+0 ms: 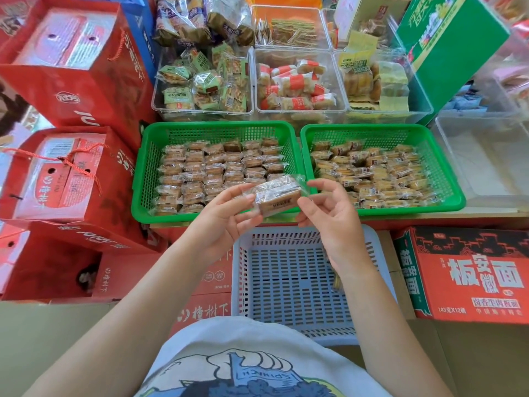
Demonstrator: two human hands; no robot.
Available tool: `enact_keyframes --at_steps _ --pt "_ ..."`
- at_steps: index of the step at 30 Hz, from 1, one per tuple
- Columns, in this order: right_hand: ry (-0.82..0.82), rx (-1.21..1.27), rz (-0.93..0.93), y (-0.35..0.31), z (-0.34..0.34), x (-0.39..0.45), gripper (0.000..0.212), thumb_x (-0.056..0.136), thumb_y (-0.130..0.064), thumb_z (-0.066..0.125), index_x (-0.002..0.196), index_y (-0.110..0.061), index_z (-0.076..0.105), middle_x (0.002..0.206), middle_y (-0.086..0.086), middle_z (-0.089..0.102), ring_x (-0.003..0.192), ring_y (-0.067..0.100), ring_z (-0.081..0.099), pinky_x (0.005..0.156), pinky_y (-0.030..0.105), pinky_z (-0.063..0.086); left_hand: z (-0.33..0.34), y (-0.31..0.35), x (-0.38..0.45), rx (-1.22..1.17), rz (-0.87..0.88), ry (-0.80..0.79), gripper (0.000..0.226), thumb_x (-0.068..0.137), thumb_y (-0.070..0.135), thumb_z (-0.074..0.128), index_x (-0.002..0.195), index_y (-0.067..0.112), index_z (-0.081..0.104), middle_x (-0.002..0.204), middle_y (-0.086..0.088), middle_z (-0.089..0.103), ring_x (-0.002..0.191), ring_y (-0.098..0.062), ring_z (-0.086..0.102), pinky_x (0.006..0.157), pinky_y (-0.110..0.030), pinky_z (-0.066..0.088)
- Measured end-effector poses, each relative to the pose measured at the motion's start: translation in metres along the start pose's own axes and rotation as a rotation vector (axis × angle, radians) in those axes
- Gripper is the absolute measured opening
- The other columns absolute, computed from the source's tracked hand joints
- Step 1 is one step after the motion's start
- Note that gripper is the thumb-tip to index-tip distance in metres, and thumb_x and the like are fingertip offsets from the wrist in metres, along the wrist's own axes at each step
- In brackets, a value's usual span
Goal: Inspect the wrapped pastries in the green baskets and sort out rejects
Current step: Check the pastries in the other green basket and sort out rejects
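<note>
Hands, left [226, 216] and right [329, 213], pinch one wrapped pastry [276, 196] above pastry-filled green baskets [143, 179].

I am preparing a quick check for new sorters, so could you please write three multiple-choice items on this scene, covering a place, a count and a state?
1. Where is the lavender basket?
A. Behind the green baskets
B. In front of them, nearest the person
C. On the red carton

2. How many green baskets hold pastries?
A. One
B. Two
C. Four

3. How is the wrapped pastry held?
A. Between both hands
B. By the left hand only
C. It lies in a basket

Answers:
1 B, it sits below the wrists.
2 B, the left green basket and right green basket.
3 A, the left hand and right hand each grip one end.
</note>
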State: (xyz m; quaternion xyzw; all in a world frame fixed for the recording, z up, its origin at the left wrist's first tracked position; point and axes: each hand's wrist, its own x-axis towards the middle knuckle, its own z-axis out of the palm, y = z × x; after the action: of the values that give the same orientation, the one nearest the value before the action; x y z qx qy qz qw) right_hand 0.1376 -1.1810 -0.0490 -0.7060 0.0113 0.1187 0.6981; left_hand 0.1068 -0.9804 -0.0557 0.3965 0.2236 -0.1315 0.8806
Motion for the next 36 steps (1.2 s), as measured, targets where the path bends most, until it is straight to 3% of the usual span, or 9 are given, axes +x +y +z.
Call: enact_keyframes --at_steps 4,9,13,18,22,28,33,35,36 --pt "0.111 -0.144 -0.08 0.005 0.002 0.004 0.002 0.093 -0.01 0.068 0.091 -0.011 0.069 0.075 0.009 0.072 0.067 0.023 0.069 0.066 0.031 0.058 0.0 -0.001 0.005 -0.014 0.003 0.034 0.034 0.09 0.006 0.063 0.123 0.013 0.059 0.096 -0.012 0.073 0.079 -0.022 0.072 0.065 -0.025 0.06" --pt "0.132 -0.253 -0.097 0.012 0.003 0.011 0.013 0.095 -0.019 0.067 0.084 -0.012 0.065 0.069 0.011 0.067 0.061 0.017 0.065 0.061 0.034 0.057 0.0 -0.009 0.019 0.098 0.061 0.091 0.021 0.079 0.024 0.072 0.094 0.015 0.06 0.084 0.0 0.071 0.08 -0.018 0.071 0.09 -0.035 0.06" --pt "0.145 -0.327 -0.104 0.022 0.005 0.02 0.019 0.095 -0.024 0.067 0.079 -0.017 0.059 0.067 0.014 0.063 0.062 0.032 0.06 0.059 0.039 0.051 -0.005 -0.013 0.029 0.182 0.111 0.125 0.025 0.072 0.023 0.077 0.094 0.014 0.067 0.099 -0.008 0.074 0.093 -0.02 0.072 0.088 -0.029 0.058" --pt "0.095 -0.482 -0.16 0.033 0.006 0.035 0.02 0.094 -0.022 0.068 0.078 -0.015 0.059 0.077 0.0 0.056 0.071 0.012 0.054 0.067 0.021 0.043 -0.02 -0.02 0.052 0.377 0.092 0.289 0.013 0.082 0.008 0.079 0.079 0.009 0.067 0.109 -0.015 0.072 0.098 -0.03 0.073 0.086 -0.042 0.06" --pt "-0.046 -0.671 -0.167 0.046 0.006 0.052 0.01 0.096 -0.027 0.063 0.088 -0.023 0.058 0.102 -0.01 0.044 0.1 0.017 0.048 0.088 0.026 0.038 -0.025 -0.022 0.068 0.655 0.027 0.297 0.012 0.09 0.009 0.073 0.088 0.005 0.062 0.08 -0.009 0.074 0.071 -0.02 0.073 0.065 -0.031 0.062" --pt "-0.254 -0.685 -0.02 0.045 0.006 0.077 0.026 0.089 -0.027 0.073 0.1 -0.023 0.049 0.101 -0.006 0.059 0.095 0.003 0.055 0.077 0.012 0.043 -0.034 -0.026 0.103 0.929 0.052 0.314 0.008 0.096 0.015 0.065 0.094 0.016 0.058 0.078 -0.006 0.07 0.055 -0.012 0.06 0.052 -0.028 0.049" --pt "-0.203 -0.771 -0.057 0.052 0.009 0.109 0.045 0.087 -0.019 0.076 0.127 -0.023 0.056 0.111 -0.009 0.059 0.097 0.002 0.054 0.08 0.0 0.036 -0.036 -0.026 0.131 1.428 0.228 0.358 0.012 0.104 0.032 0.051 0.101 0.021 0.056 0.069 0.006 0.059 0.058 -0.013 0.052 0.048 -0.031 0.035" --pt "-0.124 -0.87 -0.173 0.055 0.006 0.127 0.038 0.088 -0.012 0.073 0.124 -0.014 0.059 0.111 -0.003 0.056 0.099 0.008 0.051 0.085 0.002 0.035 -0.044 -0.029 0.145 1.589 0.301 0.342 0.024 0.105 0.036 0.044 0.116 0.019 0.059 0.095 0.001 0.068 0.081 -0.017 0.061 0.059 -0.034 0.047" --pt "-0.111 -0.916 -0.225 0.056 0.004 0.136 0.036 0.089 -0.008 0.07 0.123 -0.011 0.059 0.111 0.001 0.056 0.101 0.012 0.052 0.089 0.009 0.039 -0.051 -0.033 0.152 1.669 0.33 0.274 0.032 0.105 0.036 0.043 0.127 0.018 0.058 0.116 -0.003 0.067 0.102 -0.02 0.061 0.075 -0.037 0.052"
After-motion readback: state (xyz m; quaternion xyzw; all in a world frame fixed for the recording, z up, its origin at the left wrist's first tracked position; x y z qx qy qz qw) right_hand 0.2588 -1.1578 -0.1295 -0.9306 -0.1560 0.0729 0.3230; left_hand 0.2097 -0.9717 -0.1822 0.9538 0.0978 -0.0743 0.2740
